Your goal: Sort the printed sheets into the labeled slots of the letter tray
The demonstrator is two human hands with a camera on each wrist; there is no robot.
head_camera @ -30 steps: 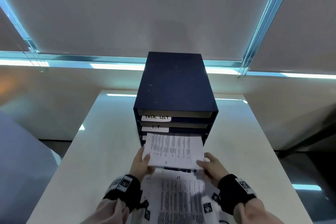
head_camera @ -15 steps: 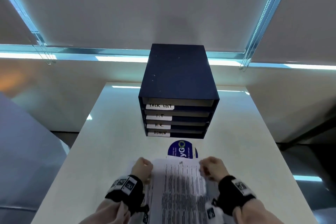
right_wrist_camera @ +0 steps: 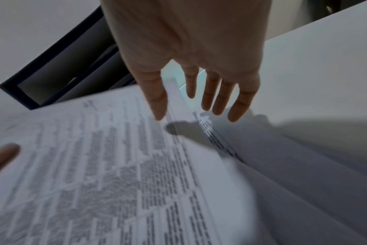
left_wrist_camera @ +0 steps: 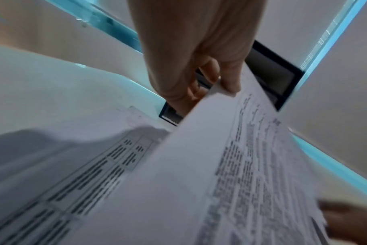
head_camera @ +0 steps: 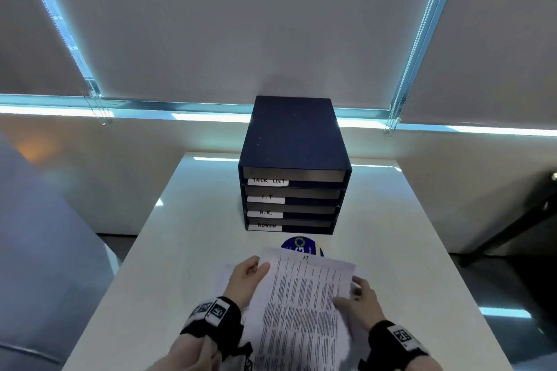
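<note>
A dark blue letter tray stands at the table's far middle, its four slots labeled TASK LIST, I.T, H.R. and ADMIN from top to bottom. Near me, a printed sheet with "IT" handwritten at its top is tilted up off the stack of sheets. My left hand pinches the sheet's far left corner, thumb on top. My right hand lies at its right edge, the thumb touching the sheet and straight fingers spread over the stack.
A round blue sticker lies on the white table between the tray and the sheets. A grey seat is off the left edge, a dark frame off the right. Blinds cover the window behind.
A second ago both hands were feeding a sheet into a lower slot. They pulled back to the stack, and my left hand has now lifted the top sheet marked IT.
</note>
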